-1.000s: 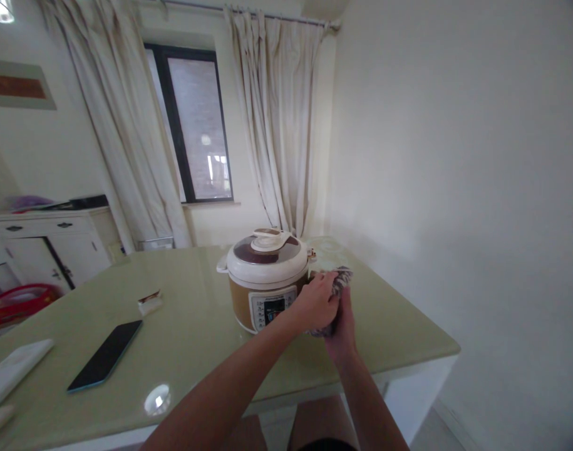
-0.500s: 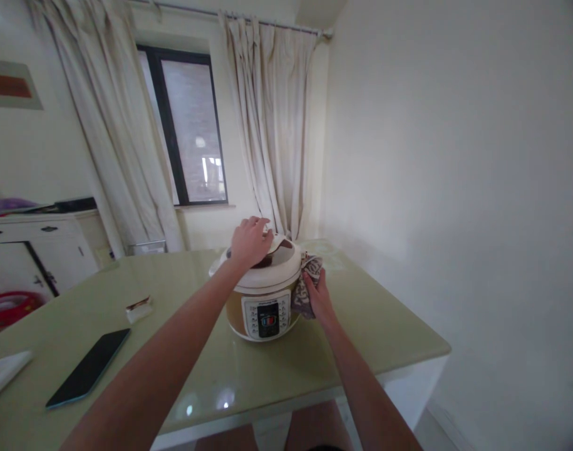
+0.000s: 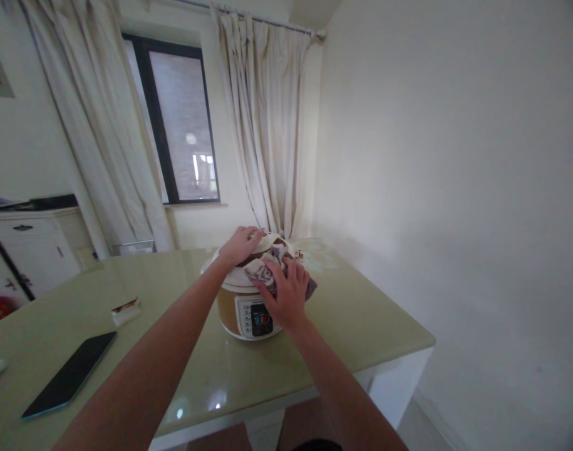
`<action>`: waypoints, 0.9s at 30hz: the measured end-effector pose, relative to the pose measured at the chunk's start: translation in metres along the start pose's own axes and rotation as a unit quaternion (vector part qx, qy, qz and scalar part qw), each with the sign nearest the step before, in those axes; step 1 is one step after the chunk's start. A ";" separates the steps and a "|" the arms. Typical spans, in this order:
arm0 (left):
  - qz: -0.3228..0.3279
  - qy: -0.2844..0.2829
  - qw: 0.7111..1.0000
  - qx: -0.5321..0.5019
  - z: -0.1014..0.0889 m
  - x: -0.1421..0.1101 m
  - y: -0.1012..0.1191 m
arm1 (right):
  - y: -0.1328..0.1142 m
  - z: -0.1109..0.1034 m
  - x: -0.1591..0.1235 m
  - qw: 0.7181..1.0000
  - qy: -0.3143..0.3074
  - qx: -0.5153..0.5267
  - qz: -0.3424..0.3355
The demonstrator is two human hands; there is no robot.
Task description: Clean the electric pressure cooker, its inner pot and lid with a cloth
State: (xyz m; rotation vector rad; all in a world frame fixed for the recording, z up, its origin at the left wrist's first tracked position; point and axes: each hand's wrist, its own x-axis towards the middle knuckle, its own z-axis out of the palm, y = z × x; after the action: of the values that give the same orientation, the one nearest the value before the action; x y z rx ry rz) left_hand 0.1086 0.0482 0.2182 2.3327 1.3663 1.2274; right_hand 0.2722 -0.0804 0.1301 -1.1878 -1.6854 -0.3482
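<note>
At frame centre, our left hand (image 3: 240,247) lay on the pressure cooker (image 3: 227,307) lid handle (image 3: 273,238), grip unclear; our right hand (image 3: 289,294) clutched a patterned cloth (image 3: 260,272) against the lid (image 3: 234,280).

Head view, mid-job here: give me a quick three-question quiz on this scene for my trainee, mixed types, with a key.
1. True or false: the right hand has hold of the patterned cloth.
2. Where is the left hand? A) on the control panel; B) on top of the lid; C) on the window.
3. Fill in the side, as the person sees it: the dark flat device lies to the ____ of the cooker.

Key: 1 true; 2 B; 3 left.
</note>
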 end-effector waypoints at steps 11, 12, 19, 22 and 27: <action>-0.203 -0.017 0.917 -0.344 -0.016 -0.007 0.004 | 0.009 -0.017 0.075 0.982 -0.156 -0.100 0.029; -0.205 -0.020 0.913 -0.352 -0.016 -0.007 0.004 | -0.003 -0.018 0.065 0.983 -0.153 -0.098 -0.019; -0.196 -0.022 0.928 -0.316 -0.015 -0.001 -0.003 | -0.012 -0.008 0.058 0.978 -0.153 -0.010 -0.143; -0.182 -0.022 0.936 -0.299 -0.015 -0.003 -0.002 | 0.036 -0.001 0.095 0.990 -0.141 0.007 -0.006; -0.161 -0.008 0.952 -0.260 -0.014 -0.006 0.000 | 0.091 0.004 0.100 0.986 -0.108 0.038 0.125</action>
State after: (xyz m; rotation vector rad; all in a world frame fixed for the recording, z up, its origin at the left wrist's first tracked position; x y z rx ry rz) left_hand 0.0965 0.0401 0.2237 1.6850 1.1739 1.2696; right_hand 0.3439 0.0199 0.1856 -1.4005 -1.6895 0.0012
